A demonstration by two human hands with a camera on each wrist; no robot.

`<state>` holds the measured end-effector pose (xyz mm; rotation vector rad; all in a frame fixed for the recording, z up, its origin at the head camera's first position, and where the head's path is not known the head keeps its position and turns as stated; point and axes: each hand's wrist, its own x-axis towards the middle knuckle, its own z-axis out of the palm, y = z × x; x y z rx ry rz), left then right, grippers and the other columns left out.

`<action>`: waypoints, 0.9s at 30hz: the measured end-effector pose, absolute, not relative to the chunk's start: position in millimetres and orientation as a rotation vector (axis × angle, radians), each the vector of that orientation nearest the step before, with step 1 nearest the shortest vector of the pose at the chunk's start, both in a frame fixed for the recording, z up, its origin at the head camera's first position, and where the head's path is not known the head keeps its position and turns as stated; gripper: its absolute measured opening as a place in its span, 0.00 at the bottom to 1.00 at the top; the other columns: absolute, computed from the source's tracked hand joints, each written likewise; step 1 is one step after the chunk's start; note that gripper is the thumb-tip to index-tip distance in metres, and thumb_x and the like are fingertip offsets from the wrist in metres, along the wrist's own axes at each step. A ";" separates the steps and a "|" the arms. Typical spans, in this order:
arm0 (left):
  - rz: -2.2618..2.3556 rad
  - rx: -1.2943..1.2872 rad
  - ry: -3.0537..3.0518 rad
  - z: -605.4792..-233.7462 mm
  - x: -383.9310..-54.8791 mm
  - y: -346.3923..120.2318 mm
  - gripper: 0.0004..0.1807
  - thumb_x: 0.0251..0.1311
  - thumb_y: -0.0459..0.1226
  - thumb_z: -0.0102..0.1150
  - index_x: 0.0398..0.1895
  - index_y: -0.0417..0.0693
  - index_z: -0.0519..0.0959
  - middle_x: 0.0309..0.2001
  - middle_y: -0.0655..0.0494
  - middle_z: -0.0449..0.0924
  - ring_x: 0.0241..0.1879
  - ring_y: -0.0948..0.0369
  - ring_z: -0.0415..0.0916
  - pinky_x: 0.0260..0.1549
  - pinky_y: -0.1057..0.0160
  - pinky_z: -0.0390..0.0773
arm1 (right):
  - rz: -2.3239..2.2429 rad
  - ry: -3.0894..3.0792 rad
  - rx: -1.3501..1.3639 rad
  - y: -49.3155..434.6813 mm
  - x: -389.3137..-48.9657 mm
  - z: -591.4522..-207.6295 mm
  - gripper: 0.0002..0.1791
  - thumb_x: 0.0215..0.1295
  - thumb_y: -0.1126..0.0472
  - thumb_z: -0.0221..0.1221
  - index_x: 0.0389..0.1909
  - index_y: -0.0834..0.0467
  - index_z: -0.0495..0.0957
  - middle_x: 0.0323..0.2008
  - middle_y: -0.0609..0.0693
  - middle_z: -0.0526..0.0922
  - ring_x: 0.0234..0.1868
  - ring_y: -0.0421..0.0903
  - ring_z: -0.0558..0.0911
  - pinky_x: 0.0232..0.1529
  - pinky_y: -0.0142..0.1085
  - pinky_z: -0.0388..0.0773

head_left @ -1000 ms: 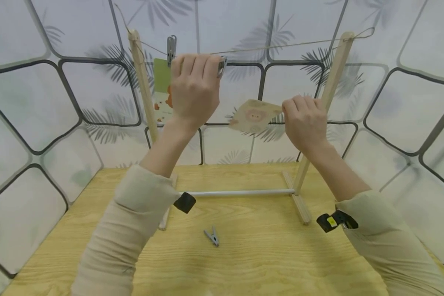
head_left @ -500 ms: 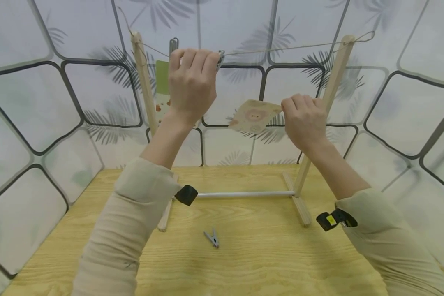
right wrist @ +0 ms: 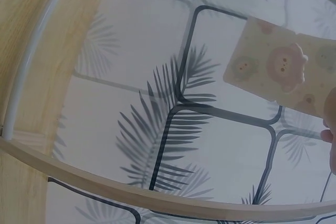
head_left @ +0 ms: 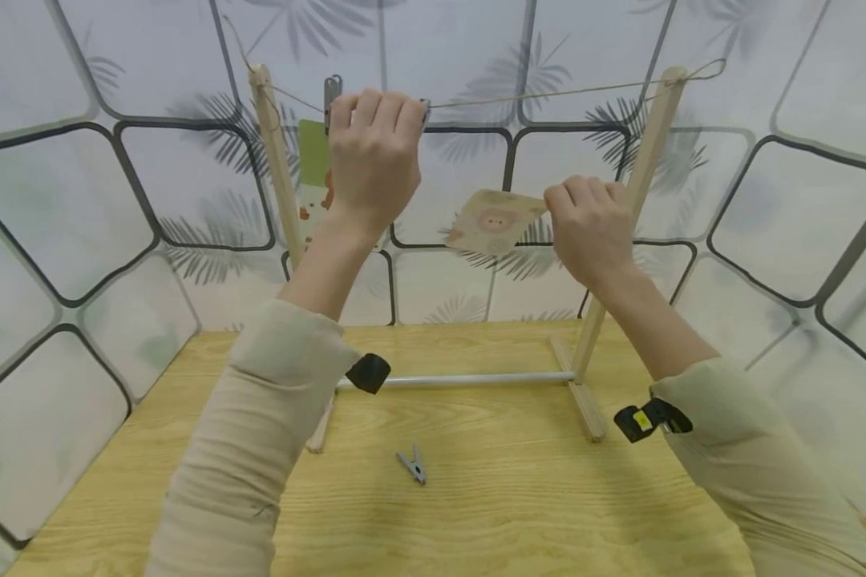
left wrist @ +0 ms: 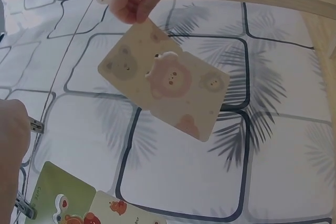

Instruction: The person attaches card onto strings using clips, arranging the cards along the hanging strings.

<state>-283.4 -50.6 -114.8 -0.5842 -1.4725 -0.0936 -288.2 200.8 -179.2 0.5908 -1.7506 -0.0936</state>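
Observation:
In the head view, my left hand is raised at the string, its fingers curled around a grey clothespin whose end shows beside the index finger. Most of that clothespin is hidden by the hand. Lower and to the right, my right hand pinches one corner of a beige card with cartoon animal faces. The card hangs tilted, apart from the string. Left of my left hand, another clothespin holds a green and white card, partly covered by the hand and forearm.
Two wooden posts carry the string, joined low down by a white rod. On the wooden table lies a loose grey clothespin. Behind stands a patterned wall with leaf prints.
My left hand has moved slightly up and left, and the clothespin in it has come up to the string. My right hand and the beige card have hardly moved.

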 end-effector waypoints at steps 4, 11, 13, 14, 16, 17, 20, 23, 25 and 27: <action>-0.073 -0.562 -1.523 -112.6 -283.3 -48.1 0.16 0.61 0.25 0.33 0.30 0.39 0.76 0.32 0.47 0.78 0.35 0.50 0.71 0.41 0.55 0.66 | -0.127 -1.770 0.585 199.7 -290.0 -174.8 0.10 0.60 0.74 0.43 0.28 0.65 0.74 0.29 0.60 0.77 0.31 0.59 0.76 0.32 0.49 0.68; -0.027 -0.546 -1.606 -110.5 -282.6 -40.2 0.16 0.55 0.22 0.35 0.32 0.39 0.76 0.34 0.46 0.79 0.38 0.50 0.72 0.42 0.56 0.66 | -0.119 -1.772 0.581 196.2 -294.5 -169.0 0.10 0.58 0.74 0.44 0.29 0.65 0.75 0.29 0.60 0.78 0.30 0.59 0.76 0.29 0.48 0.68; -0.025 -0.546 -1.620 -109.8 -281.9 -38.5 0.16 0.55 0.22 0.35 0.32 0.39 0.76 0.34 0.46 0.79 0.38 0.50 0.72 0.42 0.56 0.66 | -0.117 -1.773 0.582 194.9 -296.2 -167.5 0.09 0.59 0.74 0.45 0.28 0.65 0.74 0.29 0.60 0.77 0.30 0.59 0.76 0.29 0.48 0.69; -0.023 -0.546 -1.627 -109.5 -281.5 -37.8 0.16 0.55 0.22 0.35 0.32 0.39 0.76 0.34 0.46 0.79 0.38 0.50 0.72 0.42 0.56 0.66 | -0.118 -1.772 0.581 194.1 -297.0 -166.7 0.09 0.59 0.74 0.45 0.28 0.65 0.74 0.29 0.60 0.77 0.30 0.59 0.76 0.29 0.48 0.69; -0.026 -0.547 -1.638 -108.7 -280.9 -36.2 0.16 0.55 0.22 0.35 0.32 0.39 0.77 0.34 0.46 0.79 0.38 0.50 0.72 0.42 0.56 0.66 | -0.120 -1.768 0.582 192.7 -298.8 -165.1 0.09 0.58 0.74 0.44 0.28 0.66 0.74 0.29 0.61 0.77 0.29 0.59 0.75 0.28 0.49 0.69; -0.027 -0.547 -1.644 -108.4 -280.6 -35.4 0.16 0.55 0.22 0.35 0.32 0.38 0.77 0.34 0.46 0.79 0.38 0.50 0.72 0.42 0.56 0.66 | -0.127 -1.765 0.580 192.0 -299.4 -164.3 0.09 0.58 0.75 0.44 0.28 0.66 0.74 0.29 0.61 0.77 0.29 0.60 0.75 0.27 0.49 0.69; -0.023 -0.546 -1.665 -108.0 -280.1 -33.4 0.16 0.55 0.23 0.35 0.32 0.39 0.77 0.34 0.47 0.79 0.38 0.50 0.72 0.42 0.56 0.65 | -0.127 -1.749 0.584 190.0 -301.8 -162.1 0.10 0.57 0.75 0.44 0.27 0.66 0.74 0.28 0.61 0.77 0.29 0.60 0.75 0.25 0.49 0.68; -0.021 -0.547 -1.680 -108.6 -280.3 -32.4 0.16 0.58 0.24 0.35 0.32 0.39 0.77 0.34 0.47 0.79 0.38 0.50 0.71 0.42 0.56 0.65 | -0.133 -1.727 0.587 187.9 -304.6 -160.2 0.11 0.57 0.76 0.43 0.26 0.66 0.74 0.28 0.61 0.77 0.28 0.60 0.75 0.24 0.48 0.68; -0.024 -0.548 -1.682 -109.3 -280.5 -32.2 0.15 0.60 0.25 0.35 0.32 0.39 0.77 0.34 0.47 0.79 0.38 0.50 0.71 0.42 0.56 0.65 | -0.141 -1.716 0.590 186.2 -306.5 -158.6 0.11 0.57 0.76 0.43 0.26 0.67 0.74 0.27 0.61 0.77 0.28 0.60 0.75 0.23 0.48 0.68; -0.027 -0.550 -1.677 -109.9 -280.6 -32.1 0.15 0.62 0.27 0.36 0.32 0.39 0.77 0.34 0.47 0.79 0.37 0.50 0.71 0.42 0.56 0.65 | -0.154 -1.702 0.592 184.4 -308.5 -156.6 0.10 0.57 0.76 0.43 0.26 0.67 0.74 0.27 0.61 0.77 0.27 0.59 0.75 0.23 0.48 0.68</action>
